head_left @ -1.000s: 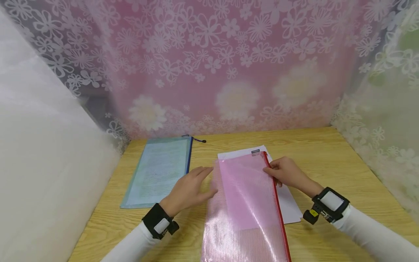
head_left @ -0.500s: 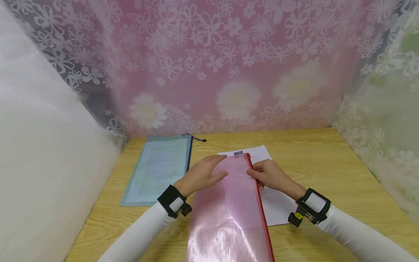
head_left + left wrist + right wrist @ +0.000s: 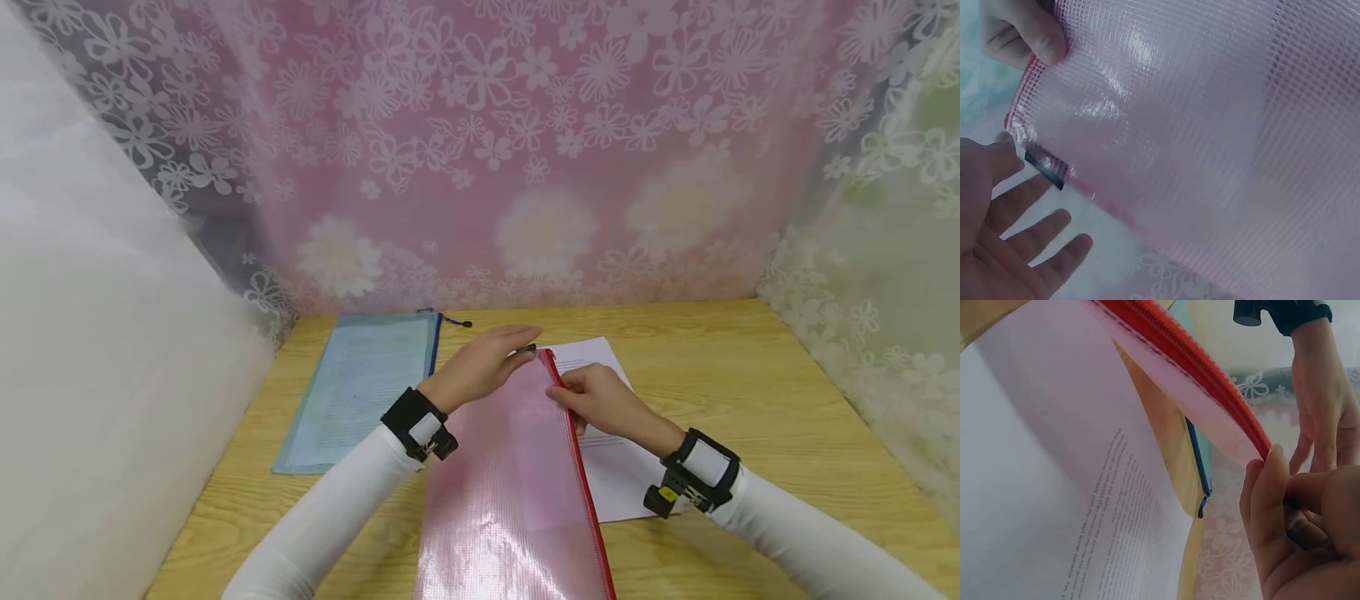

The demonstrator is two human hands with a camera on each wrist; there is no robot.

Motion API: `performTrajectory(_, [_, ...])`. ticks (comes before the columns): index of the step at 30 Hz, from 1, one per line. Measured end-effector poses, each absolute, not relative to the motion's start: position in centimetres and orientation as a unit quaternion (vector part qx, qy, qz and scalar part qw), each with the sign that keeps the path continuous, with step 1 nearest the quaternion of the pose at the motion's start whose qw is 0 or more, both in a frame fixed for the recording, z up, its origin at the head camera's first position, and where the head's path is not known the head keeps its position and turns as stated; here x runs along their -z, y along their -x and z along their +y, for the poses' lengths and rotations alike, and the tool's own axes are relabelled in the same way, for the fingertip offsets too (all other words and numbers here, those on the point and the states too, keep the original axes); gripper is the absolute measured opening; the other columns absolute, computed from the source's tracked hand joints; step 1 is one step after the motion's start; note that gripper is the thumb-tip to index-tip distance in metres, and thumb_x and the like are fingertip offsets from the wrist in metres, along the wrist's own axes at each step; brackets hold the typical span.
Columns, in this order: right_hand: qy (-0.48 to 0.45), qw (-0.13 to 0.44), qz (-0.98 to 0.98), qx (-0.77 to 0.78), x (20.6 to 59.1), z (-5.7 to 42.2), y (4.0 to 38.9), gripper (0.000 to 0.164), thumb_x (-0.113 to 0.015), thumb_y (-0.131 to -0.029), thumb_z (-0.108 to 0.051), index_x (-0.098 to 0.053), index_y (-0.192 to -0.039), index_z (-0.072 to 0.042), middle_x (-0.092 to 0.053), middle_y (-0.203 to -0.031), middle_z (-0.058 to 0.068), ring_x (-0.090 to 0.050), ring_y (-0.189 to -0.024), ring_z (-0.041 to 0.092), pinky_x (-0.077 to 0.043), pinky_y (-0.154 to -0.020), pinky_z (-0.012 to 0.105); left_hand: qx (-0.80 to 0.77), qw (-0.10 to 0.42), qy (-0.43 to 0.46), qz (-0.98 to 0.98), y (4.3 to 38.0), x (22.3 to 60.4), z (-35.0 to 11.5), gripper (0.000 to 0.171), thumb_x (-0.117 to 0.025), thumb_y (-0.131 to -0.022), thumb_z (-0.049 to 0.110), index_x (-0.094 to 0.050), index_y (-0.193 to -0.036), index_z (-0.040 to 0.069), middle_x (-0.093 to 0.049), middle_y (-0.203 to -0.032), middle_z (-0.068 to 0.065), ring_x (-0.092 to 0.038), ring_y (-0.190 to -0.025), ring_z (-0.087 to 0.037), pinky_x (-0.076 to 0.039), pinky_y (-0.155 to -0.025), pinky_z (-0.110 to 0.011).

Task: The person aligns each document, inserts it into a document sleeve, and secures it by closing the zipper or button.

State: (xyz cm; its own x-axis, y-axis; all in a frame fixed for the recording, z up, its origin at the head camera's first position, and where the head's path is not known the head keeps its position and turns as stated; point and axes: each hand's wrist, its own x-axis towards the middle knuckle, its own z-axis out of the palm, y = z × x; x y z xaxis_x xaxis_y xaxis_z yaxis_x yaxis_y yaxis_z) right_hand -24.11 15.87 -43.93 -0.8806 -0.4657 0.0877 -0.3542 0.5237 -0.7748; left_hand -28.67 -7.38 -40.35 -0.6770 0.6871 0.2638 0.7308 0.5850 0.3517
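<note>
A pink mesh zipper folder (image 3: 495, 492) with a red zipper edge (image 3: 581, 467) is held tilted over the table. My right hand (image 3: 600, 400) pinches that zipper edge near its far end, thumb on top. Close to the folder's far corner is my left hand (image 3: 480, 362), its fingers extended and spread apart in the left wrist view. Its thumb lies right by the corner, beside a small dark tab (image 3: 1046, 169). Printed white sheets (image 3: 630, 475) lie on the table, partly hidden under the folder.
At the left lies a blue-green zipper folder (image 3: 360, 392) with papers inside, its dark blue zipper cord (image 3: 457, 322) sticking out. Behind the wooden table (image 3: 720, 358) hangs a pink flowered curtain (image 3: 450, 208). A whitish sheet (image 3: 112, 333) hangs along the left.
My right hand has moved left with the pink folder, baring more of the printed sheets. My left hand has moved right and farther away, up to the folder's far corner.
</note>
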Motion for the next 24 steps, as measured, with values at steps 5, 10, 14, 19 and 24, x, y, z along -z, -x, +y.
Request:
performTrajectory(5, [0.246, 0.074, 0.856, 0.45, 43.6, 15.1, 24.0, 0.019, -0.066, -0.101, -0.018, -0.073, -0.09, -0.004, -0.064, -0.06, -0.001, -0.063, -0.046, 0.025, -0.052, -0.045, 0.029, 0.258, 0.028, 0.415, -0.872, 29.0, 40.7, -7.3, 0.033, -0.058, -0.106, 0.018, -0.065, -0.137, 0.01, -0.072, -0.126, -0.004, -0.068, -0.115, -0.015, -0.054, -0.096, -0.029])
performTrajectory(10, [0.246, 0.084, 0.853, 0.452, 43.3, 14.9, 23.9, 0.019, -0.066, -0.102, -0.018, -0.072, -0.09, -0.004, -0.064, -0.061, 0.0, -0.064, -0.046, 0.022, -0.056, -0.047, 0.037, 0.282, 0.024, 0.408, -0.868, 28.9, 40.9, -7.2, 0.026, -0.059, -0.105, 0.02, -0.071, -0.125, 0.009, -0.074, -0.113, -0.003, -0.069, -0.104, -0.013, -0.055, -0.089, -0.027])
performTrajectory(14, [0.248, 0.092, 0.854, 0.449, 43.1, 15.0, 23.8, 0.021, -0.067, -0.102, -0.021, -0.072, -0.089, -0.005, -0.064, -0.062, 0.0, -0.063, -0.046, 0.017, -0.057, -0.049, 0.041, 0.296, 0.026, 0.408, -0.863, 28.9, 40.9, -7.2, 0.02, -0.061, -0.103, 0.019, -0.074, -0.116, 0.009, -0.074, -0.108, -0.003, -0.07, -0.101, -0.014, -0.056, -0.088, -0.027])
performTrajectory(19, [0.256, 0.093, 0.856, 0.439, 43.0, 15.3, 23.9, 0.02, -0.067, -0.101, -0.023, -0.074, -0.092, -0.007, -0.066, -0.066, 0.0, -0.065, -0.054, 0.017, -0.059, -0.053, 0.043, 0.287, 0.028, 0.421, -0.86, 28.9, 40.8, -7.3, 0.017, -0.062, -0.103, 0.017, -0.075, -0.11, 0.009, -0.073, -0.103, -0.004, -0.068, -0.096, -0.014, -0.055, -0.084, -0.026])
performTrajectory(24, [0.24, 0.067, 0.857, 0.451, 42.6, 15.4, 24.2, 0.024, -0.07, -0.099, -0.027, -0.074, -0.111, -0.006, -0.075, -0.087, 0.004, -0.071, -0.07, 0.017, -0.061, -0.059, 0.04, 0.286, 0.027, 0.429, -0.857, 28.9, 40.8, -7.4, 0.016, -0.06, -0.103, 0.013, -0.074, -0.108, 0.007, -0.071, -0.098, -0.004, -0.064, -0.083, -0.012, -0.053, -0.075, -0.022])
